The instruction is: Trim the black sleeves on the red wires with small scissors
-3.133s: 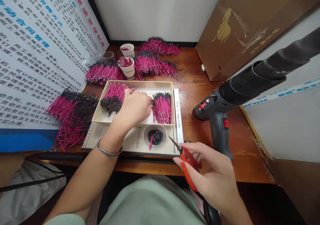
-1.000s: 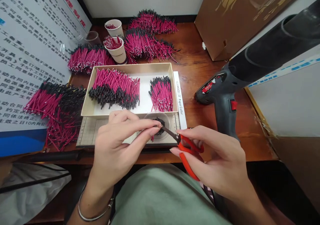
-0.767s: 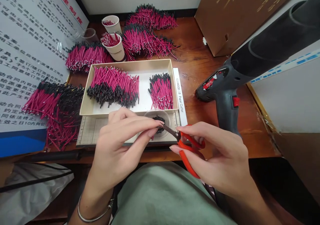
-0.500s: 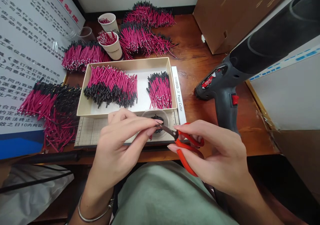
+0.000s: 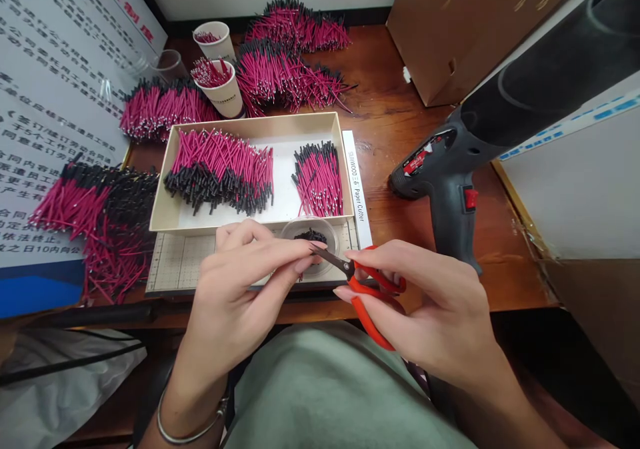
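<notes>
Red-handled scissors (image 5: 373,302) are in my right hand (image 5: 425,302), thumb and fingers closed on the handles. Their dark blades point left and reach the fingertips of my left hand (image 5: 245,289). Thumb and index finger of that hand are pinched on a thin wire, mostly hidden; a bit of red (image 5: 301,278) shows just below them. Behind the fingertips stands a clear round dish (image 5: 333,232) with small black pieces (image 5: 311,236) in it. Beyond the hands, a cream box (image 5: 255,121) holds two bunches of short red wires (image 5: 225,162) with black ends.
Under the box lies a paper cutter (image 5: 175,262). More wire bundles (image 5: 280,76) lie behind and at the left (image 5: 75,202). Two paper cups (image 5: 225,99) hold wires. A black heat gun (image 5: 450,189) stands at right, near a brown carton (image 5: 435,29).
The scissors and both hands stay nearly in place, the blade tips still at the left fingertips. The view has shifted slightly, and more of the black pieces in the dish shows.
</notes>
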Tool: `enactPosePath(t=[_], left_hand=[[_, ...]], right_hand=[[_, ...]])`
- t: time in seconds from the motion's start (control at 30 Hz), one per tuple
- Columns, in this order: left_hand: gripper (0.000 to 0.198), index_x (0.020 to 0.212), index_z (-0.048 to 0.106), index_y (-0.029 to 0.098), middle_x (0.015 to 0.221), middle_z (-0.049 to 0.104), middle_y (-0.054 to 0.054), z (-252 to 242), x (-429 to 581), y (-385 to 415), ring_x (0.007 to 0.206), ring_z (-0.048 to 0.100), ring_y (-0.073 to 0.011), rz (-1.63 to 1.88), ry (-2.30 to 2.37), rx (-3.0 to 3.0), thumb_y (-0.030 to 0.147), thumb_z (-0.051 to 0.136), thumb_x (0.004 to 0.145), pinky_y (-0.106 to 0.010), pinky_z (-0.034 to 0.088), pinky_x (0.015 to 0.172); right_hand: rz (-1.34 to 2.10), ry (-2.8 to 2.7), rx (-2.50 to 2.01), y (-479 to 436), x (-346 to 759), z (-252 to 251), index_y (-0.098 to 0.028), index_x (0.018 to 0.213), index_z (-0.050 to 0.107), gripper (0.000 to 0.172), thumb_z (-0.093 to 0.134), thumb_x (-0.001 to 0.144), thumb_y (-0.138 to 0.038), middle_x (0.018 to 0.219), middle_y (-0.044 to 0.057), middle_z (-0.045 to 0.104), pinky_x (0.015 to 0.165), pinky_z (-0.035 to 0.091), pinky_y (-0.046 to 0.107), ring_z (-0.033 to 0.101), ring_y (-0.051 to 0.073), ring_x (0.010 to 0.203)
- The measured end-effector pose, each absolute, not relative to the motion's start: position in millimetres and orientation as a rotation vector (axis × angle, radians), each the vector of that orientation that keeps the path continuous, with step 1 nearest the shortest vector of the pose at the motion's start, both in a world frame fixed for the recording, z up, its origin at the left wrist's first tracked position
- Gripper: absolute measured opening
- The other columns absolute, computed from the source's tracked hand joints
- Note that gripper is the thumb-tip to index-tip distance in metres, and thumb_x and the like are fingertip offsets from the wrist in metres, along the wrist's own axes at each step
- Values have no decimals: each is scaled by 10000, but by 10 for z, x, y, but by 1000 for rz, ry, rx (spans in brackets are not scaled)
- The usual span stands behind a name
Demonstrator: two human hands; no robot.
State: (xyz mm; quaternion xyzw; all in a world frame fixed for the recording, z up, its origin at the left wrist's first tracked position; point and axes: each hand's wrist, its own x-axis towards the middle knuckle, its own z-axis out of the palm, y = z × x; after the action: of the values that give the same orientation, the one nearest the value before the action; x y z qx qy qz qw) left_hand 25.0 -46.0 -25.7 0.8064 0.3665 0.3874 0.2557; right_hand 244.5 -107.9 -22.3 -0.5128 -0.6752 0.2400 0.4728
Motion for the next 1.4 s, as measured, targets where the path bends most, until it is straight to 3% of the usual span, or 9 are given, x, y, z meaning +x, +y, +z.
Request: enactPosePath(t=[0.37, 0.73, 1.4], left_hand=[[132, 1110, 862, 318, 845, 836, 59, -226, 269, -487, 737, 687, -136, 993, 1073, 2152, 261, 743, 1113, -346, 505, 798], [171, 1112, 857, 310, 809, 805, 43, -256, 242, -472, 722, 655, -151, 1013, 1033, 2188, 188, 738, 1100, -378, 465, 744], [195, 1119, 847, 319, 784, 796, 59, -265, 243, -462, 724, 634, -143, 1049, 1029, 2288, 168, 723, 1110, -389, 453, 795]], right_hand=[[591, -1604, -1314, -1092, 2422, -257, -243, 1090, 738, 212, 807, 955, -95, 825, -51, 774, 616, 565, 229, 694, 101, 669], [638, -1630, -1286, -1074, 2450, -204, -284, 1083, 755, 275, 817, 905, -83, 843, -16, 794, 553, 557, 291, 689, 154, 628], [717, -1597, -1251, -1060, 2439, -243, -247, 1045, 783, 238, 811, 904, -58, 790, -51, 766, 470, 416, 229, 557, 89, 542]])
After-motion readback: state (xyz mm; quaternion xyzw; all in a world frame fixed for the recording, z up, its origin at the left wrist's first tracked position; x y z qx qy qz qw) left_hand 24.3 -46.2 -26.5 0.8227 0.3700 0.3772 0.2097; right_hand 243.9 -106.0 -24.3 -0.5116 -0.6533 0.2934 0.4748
